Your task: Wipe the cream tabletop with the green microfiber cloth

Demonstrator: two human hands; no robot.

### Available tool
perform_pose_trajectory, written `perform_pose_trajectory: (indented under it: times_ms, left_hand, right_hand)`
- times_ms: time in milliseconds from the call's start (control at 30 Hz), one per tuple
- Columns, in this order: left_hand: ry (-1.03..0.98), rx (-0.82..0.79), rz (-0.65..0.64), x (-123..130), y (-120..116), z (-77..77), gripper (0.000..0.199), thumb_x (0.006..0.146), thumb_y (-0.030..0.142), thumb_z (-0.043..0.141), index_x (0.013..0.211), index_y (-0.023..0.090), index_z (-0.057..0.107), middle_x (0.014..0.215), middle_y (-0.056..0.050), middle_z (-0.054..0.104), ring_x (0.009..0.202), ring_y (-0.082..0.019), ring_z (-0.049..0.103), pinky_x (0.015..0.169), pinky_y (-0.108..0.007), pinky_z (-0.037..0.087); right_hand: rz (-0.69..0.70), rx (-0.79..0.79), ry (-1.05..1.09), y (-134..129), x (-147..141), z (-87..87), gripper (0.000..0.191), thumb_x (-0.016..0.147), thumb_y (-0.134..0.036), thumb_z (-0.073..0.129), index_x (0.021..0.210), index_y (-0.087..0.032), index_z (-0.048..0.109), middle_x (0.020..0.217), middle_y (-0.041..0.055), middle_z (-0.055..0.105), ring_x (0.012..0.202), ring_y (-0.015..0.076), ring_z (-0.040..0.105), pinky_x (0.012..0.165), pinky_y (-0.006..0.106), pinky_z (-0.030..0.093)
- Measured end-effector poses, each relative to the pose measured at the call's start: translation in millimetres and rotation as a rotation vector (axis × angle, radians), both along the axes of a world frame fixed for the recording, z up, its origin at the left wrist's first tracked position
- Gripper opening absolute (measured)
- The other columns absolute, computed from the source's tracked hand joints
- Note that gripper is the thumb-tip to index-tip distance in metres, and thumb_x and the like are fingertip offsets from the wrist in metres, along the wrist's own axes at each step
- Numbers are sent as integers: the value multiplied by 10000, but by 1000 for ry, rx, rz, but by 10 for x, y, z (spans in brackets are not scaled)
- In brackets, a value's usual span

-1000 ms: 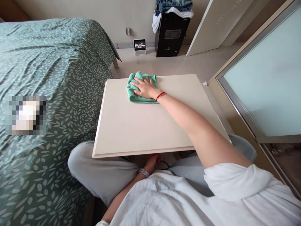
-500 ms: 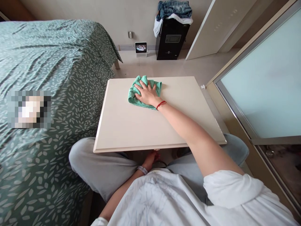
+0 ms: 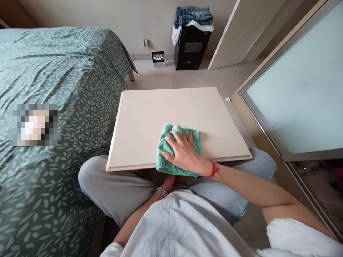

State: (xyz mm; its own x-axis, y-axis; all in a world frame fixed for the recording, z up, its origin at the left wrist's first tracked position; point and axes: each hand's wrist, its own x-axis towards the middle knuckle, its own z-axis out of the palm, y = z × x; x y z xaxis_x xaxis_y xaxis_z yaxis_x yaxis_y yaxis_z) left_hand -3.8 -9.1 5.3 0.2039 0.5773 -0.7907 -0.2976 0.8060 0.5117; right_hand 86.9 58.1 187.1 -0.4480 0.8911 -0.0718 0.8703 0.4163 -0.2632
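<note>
My right hand lies with its fingers spread on a green cloth, pressing it flat against the table's near edge. The cloth is bunched at its far side and hangs slightly over that edge. Under it is a small cream table with a smooth top, standing between my knees. Below the near edge rests my left hand, its fingers mostly hidden by the cloth and the tabletop. A red string bracelet circles my right wrist; a pale band is on the left one.
To the left stands a bed with a green leaf-patterned cover; a blurred patch lies over it. Against the wall are a small screen and a black cabinet topped with folded jeans. At right is a frosted glass door.
My right hand has drawn the green cloth from the far part of the tabletop toward me and a little right, to the near edge. My left hand stays low under the table edge.
</note>
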Motion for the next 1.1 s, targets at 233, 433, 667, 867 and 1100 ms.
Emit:
perform_pose_trajectory:
  times_ms: [233, 433, 667, 867, 1100]
  left_hand:
    - [4, -58, -18, -35, 10, -33, 219, 632, 244, 450, 790, 118, 535, 721, -81, 594, 599, -114, 553, 575, -209, 401]
    - [23, -77, -14, -36, 25, -64, 219, 625, 227, 454, 792, 116, 543, 721, -84, 597, 600, -118, 556, 582, -212, 406]
    - [46, -93, -10, -24, 25, -85, 211, 635, 231, 445, 777, 112, 545, 709, -92, 602, 587, -122, 557, 559, -209, 398]
    - [52, -94, -19, -18, 49, -25, 207, 636, 230, 448, 776, 111, 544, 698, -87, 592, 579, -121, 549, 580, -224, 407]
    - [29, -64, -32, -39, 24, -28, 199, 647, 220, 435, 788, 120, 534, 734, -84, 594, 589, -108, 546, 563, -204, 395]
  right_hand:
    - [-93, -11, -35, 1006, -282, 46, 820, 1199, -655, 519, 1915, -267, 430, 2012, 196, 251, 1817, 618, 186, 1334, 962, 258]
    - [-131, 14, 32, 2094, -397, 39, 767, 1193, -519, 482, 1896, -212, 460, 2005, 217, 260, 1819, 612, 188, 1330, 983, 213]
    - [-195, 42, -16, 2689, -385, 47, 762, 1198, -483, 387, 1901, -194, 435, 1996, 207, 294, 1800, 602, 239, 1320, 987, 229]
    - [-213, 48, 6, 2601, -395, 50, 754, 1204, -479, 413, 1901, -192, 431, 2006, 211, 261, 1811, 586, 225, 1340, 966, 200]
    - [-120, 64, -33, 1696, -190, 1, 748, 1219, -510, 455, 1903, -209, 445, 2007, 209, 263, 1817, 579, 232, 1358, 914, 264]
